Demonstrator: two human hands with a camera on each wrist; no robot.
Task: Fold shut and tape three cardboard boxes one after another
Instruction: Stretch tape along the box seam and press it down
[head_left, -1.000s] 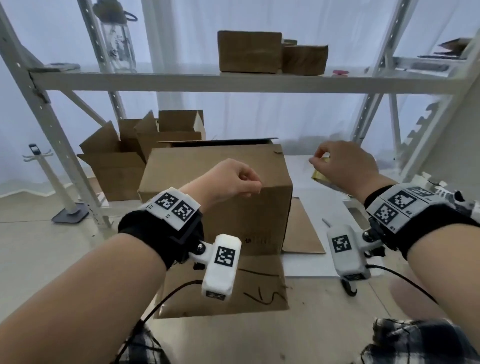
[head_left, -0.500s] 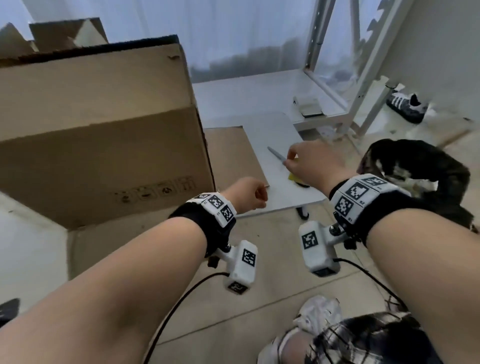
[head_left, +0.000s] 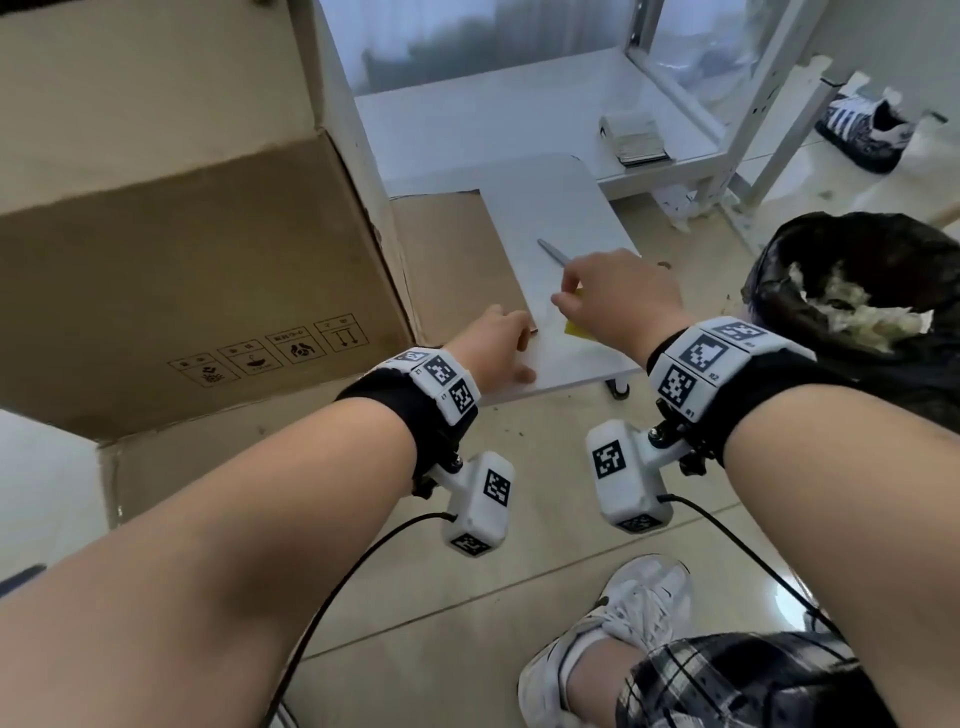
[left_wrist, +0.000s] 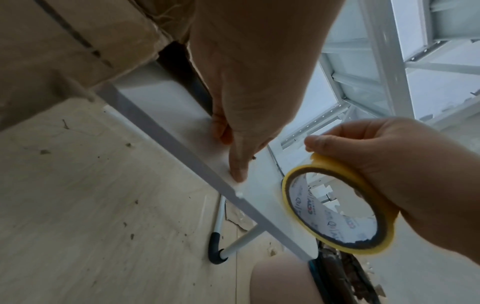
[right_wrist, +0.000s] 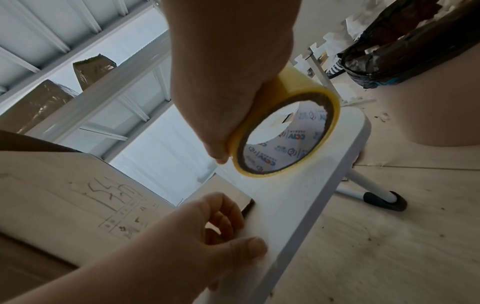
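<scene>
Right wrist view: the right hand (right_wrist: 228, 78) grips a yellow tape roll (right_wrist: 283, 131) from above, fingers curled over its rim, the roll standing on edge on the white table (right_wrist: 298, 205). Blue logos are printed inside the core; the letters look like "CCTV" but are mirrored and unsure. Beside the roll, toward the table's near edge, the left hand (head_left: 493, 348) rests with thumb pressed flat on the top and fingers loosely curled, holding nothing. Left of the table stands the big box (head_left: 182, 260), handling pictograms printed low on its side, one flap hanging down. Bare floor (head_left: 519, 571) lies before the table's edge; a black bin (head_left: 857, 291) stands to its right.
</scene>
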